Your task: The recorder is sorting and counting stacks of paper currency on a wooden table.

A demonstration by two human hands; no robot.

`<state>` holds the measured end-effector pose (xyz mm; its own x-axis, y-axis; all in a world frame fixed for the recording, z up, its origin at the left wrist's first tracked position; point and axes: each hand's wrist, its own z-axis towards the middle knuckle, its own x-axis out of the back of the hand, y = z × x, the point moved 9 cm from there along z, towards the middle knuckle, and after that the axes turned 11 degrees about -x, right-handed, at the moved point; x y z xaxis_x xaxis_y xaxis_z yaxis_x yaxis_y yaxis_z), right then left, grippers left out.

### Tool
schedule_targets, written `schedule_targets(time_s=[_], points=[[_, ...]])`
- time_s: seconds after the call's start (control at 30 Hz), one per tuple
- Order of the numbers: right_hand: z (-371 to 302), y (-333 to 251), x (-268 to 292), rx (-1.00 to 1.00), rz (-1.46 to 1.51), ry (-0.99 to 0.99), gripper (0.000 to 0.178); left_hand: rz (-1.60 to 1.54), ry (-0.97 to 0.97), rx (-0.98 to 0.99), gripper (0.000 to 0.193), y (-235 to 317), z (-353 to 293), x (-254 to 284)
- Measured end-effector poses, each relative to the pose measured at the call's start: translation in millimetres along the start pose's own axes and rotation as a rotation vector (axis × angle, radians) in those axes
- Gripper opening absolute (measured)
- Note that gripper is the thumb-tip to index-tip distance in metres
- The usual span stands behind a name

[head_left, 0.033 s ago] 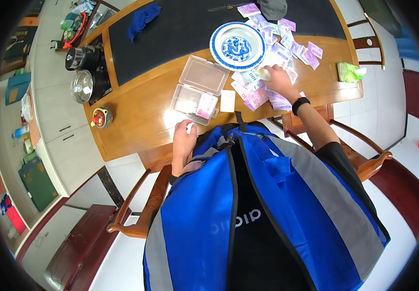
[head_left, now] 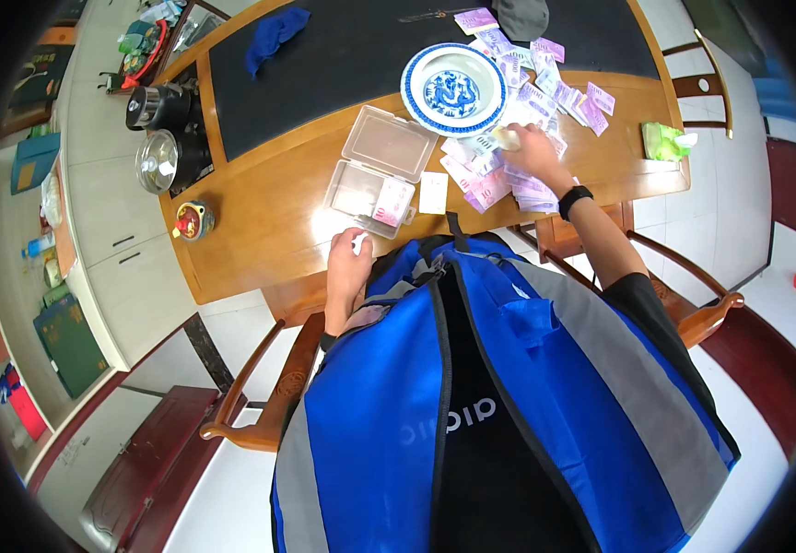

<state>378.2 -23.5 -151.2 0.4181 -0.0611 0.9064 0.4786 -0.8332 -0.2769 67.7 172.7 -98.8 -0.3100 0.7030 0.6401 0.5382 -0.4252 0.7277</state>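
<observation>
Holding a small pale thing in bent fingers, the right hand is over the heap of notes; those fingers are drawn close together around it, and what it is cannot be made out. The left hand is at the near edge of the desk, by the lower end of the open box. Its fingers are curled inward with a patch of white among them, and I cannot tell whether they grip anything.

The notes, mostly purple and pink with some greenish ones, lie loose to the right of the blue and white bowl and below it, overlapping in untidy layers. One pink note is in the box, whose clear lid is folded back toward the bowl. A white card lies between the box and the heap.

A grey cap is at the far end of the notes, and a blue cloth is on the dark mat. Toward the desk's right end is a green tissue pack; near its left end, a small jar.
</observation>
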Motion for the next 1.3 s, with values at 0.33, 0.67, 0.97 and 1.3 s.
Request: schedule_targets(time_s=[0.33, 0.67, 0.97, 1.3], points=[[-10.0, 89.1, -7.4, -0.596, 1.067, -0.484, 0.044, -0.037, 0.027, 0.115, 0.031, -18.7, 15.7, 21.6], [-68.6, -63.7, 28.7, -0.463, 1.706, -0.725, 0.044, -0.055, -0.163, -0.623, 0.083, 188.0, 58.9, -0.5], [-107.5, -159.3, 21.7, -0.43, 1.826, -0.956, 0.03, 0.094, -0.12, -0.663, 0.073, 196.4, 56.4, -0.6], [-151.5, -187.6, -4.3, -0.496, 1.672, -1.258, 0.027, 0.072, -0.311, -0.632, 0.08, 178.6, -4.8, 12.7]])
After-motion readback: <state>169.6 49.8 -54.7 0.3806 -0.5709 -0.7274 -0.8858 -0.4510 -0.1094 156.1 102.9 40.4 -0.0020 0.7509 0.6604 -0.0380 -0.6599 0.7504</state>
